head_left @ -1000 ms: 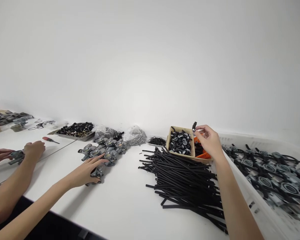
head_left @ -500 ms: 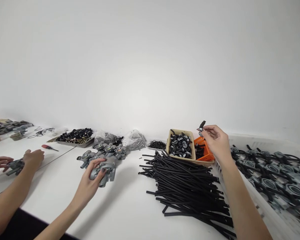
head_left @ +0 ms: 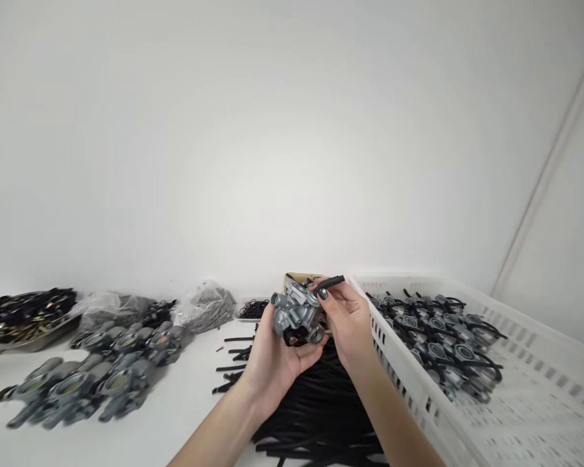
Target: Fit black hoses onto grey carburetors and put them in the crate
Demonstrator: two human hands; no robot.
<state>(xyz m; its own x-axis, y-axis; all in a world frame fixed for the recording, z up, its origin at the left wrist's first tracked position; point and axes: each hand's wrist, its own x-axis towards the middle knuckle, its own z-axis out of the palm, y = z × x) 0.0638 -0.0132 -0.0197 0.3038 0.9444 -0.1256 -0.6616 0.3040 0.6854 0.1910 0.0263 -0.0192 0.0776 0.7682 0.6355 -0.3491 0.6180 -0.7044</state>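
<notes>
A grey metal carburetor (head_left: 292, 318) rests in my left hand (head_left: 277, 370), whose fingers are wrapped round it from below. My right hand (head_left: 348, 318) is closed on a short black rubber tube (head_left: 331, 281) at the carburetor's upper right side. Whether the tube's end is joined to the carburetor is hidden by my fingers. Beneath both hands lies a pile of long black hoses (head_left: 316, 402). Behind them, a yellow bin (head_left: 304, 275) is mostly covered.
More carburetors (head_left: 119, 383) stand in rows on the left. Behind them are a tray of black and brass parts (head_left: 63, 327), a clear bag of small parts (head_left: 207, 306) and a dish of black rings (head_left: 253, 309). A white crate (head_left: 540, 318) at right holds carburetors with hoses (head_left: 438, 350).
My hands have come together, bringing the carburetor and the short tube to the middle. The view has turned right, so the co-worker's hands are out of sight.
</notes>
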